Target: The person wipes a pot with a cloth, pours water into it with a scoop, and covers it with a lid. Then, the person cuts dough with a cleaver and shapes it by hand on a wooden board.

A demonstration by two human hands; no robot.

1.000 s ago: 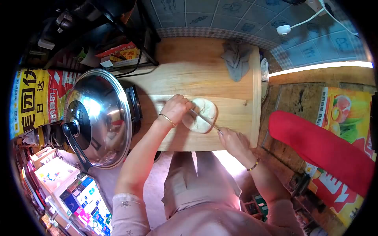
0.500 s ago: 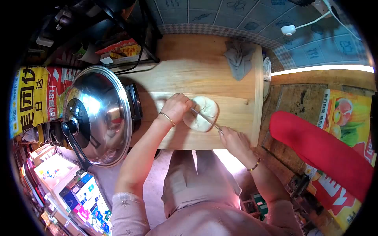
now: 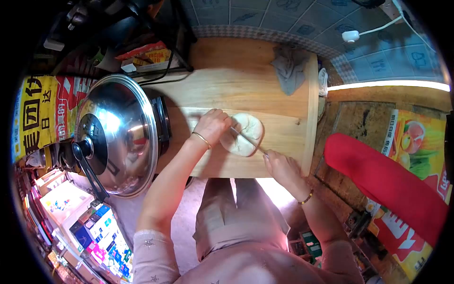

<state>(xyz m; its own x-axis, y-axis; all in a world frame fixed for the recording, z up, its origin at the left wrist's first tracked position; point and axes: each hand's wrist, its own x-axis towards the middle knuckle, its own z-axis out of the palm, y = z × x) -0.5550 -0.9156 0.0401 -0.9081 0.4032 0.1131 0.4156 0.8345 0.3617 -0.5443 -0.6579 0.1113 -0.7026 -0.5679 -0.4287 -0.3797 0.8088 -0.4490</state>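
A round, flat piece of white dough (image 3: 249,127) lies on the wooden board, with creases in its surface. Across it, on a slant, runs a thin metal knife (image 3: 243,137), seen almost edge-on. My right hand (image 3: 282,171) is closed on the knife's near right end, just past the dough's edge. At the far left end, my left hand (image 3: 213,126) has its fingers curled together on the knife and sits against the dough's left side. The fingertips of the left hand are partly hidden. How deep the blade sits in the dough, I cannot tell.
A large lidded metal pan (image 3: 118,142) stands left of the wooden board (image 3: 227,57). A grey cloth (image 3: 288,68) lies at the board's back right corner. On the right is a long red padded object (image 3: 378,170). A black rack (image 3: 182,42) stands at the back left.
The view has shifted slightly. Both hands stay on the knife across the dough, with the right hand almost unmoved.
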